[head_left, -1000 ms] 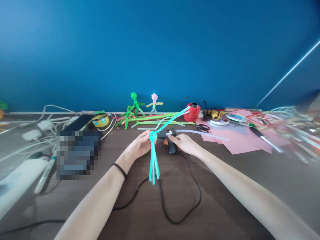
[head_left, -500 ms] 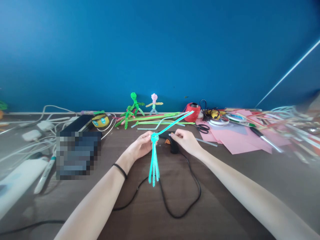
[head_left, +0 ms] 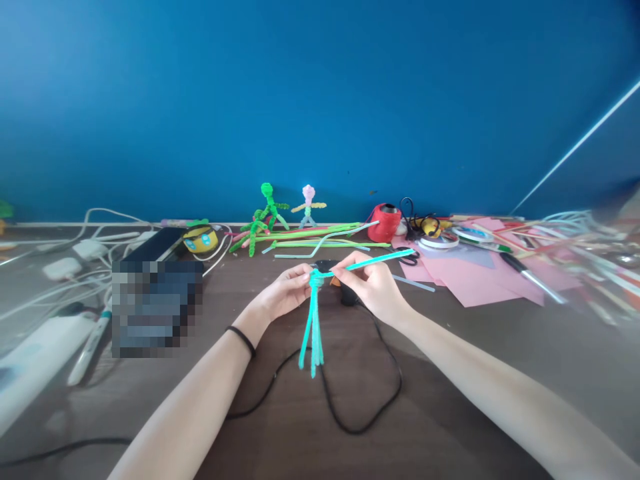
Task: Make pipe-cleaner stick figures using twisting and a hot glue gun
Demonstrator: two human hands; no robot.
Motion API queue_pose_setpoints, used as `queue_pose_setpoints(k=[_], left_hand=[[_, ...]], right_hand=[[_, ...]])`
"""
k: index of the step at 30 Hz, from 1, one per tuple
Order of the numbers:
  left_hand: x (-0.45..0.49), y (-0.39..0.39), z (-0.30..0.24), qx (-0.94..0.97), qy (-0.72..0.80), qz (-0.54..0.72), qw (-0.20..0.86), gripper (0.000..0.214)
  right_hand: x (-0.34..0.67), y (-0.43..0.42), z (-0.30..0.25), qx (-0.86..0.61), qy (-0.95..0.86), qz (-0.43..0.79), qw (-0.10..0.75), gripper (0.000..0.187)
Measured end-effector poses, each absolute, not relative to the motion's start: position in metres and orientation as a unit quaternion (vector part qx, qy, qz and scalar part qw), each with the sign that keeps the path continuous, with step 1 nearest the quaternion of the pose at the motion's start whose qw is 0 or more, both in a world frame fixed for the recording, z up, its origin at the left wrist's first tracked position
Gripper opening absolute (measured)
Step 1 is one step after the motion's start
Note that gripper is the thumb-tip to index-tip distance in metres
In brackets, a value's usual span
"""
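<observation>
A turquoise pipe cleaner figure (head_left: pixel 315 320) hangs in the air, with a small wound knot at its top and several straight strands dangling below. My left hand (head_left: pixel 289 291) pinches it beside the knot. From the knot one long turquoise pipe cleaner end (head_left: pixel 383 258) runs off to the right. My right hand (head_left: pixel 369 287) is closed on that end, thumb and fingers pressed together close to the knot. Behind my hands lies a black glue gun (head_left: pixel 349 295), partly hidden, with an orange part showing.
Finished green (head_left: pixel 268 193) and pink (head_left: pixel 309 193) pipe cleaner figures stand against the blue wall. Loose pipe cleaners (head_left: pixel 330 233), a red roll (head_left: pixel 385 223), scissors (head_left: pixel 411 257) and pink paper (head_left: pixel 470 280) lie behind. A black cord (head_left: pixel 360 432) loops below; chargers (head_left: pixel 63 269) lie left.
My right hand has moved to take hold of the free pipe cleaner end near the knot. That end has tilted lower to the right. The figure has shifted slightly right.
</observation>
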State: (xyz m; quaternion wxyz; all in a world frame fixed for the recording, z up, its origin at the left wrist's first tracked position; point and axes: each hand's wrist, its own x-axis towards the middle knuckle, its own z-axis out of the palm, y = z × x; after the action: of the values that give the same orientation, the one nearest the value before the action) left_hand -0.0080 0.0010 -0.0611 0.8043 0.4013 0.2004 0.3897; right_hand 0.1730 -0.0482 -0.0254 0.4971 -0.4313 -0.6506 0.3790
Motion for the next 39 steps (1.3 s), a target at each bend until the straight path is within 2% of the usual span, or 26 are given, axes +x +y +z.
queue_pose_setpoints(k=[8, 17, 21, 30, 39], left_hand=[[-0.009, 0.003, -0.063, 0.416, 0.189, 0.393, 0.798, 0.023], [-0.008, 0.002, -0.064, 0.413, 0.176, 0.389, 0.804, 0.024], [-0.007, 0.000, -0.062, 0.401, 0.176, 0.391, 0.810, 0.025], [0.002, -0.005, -0.056, 0.398, 0.132, 0.390, 0.820, 0.027], [0.005, -0.006, -0.059, 0.413, 0.135, 0.396, 0.809, 0.025]], right_hand=[[0.172, -0.047, -0.031, -0.455, -0.648, 0.365, 0.490, 0.023], [0.172, -0.041, -0.038, -0.461, -0.633, 0.405, 0.472, 0.024], [0.171, -0.039, -0.041, -0.450, -0.611, 0.455, 0.466, 0.024], [0.169, -0.037, -0.043, -0.311, -0.539, 0.631, 0.464, 0.020], [0.167, -0.038, -0.041, -0.266, -0.491, 0.676, 0.481, 0.016]])
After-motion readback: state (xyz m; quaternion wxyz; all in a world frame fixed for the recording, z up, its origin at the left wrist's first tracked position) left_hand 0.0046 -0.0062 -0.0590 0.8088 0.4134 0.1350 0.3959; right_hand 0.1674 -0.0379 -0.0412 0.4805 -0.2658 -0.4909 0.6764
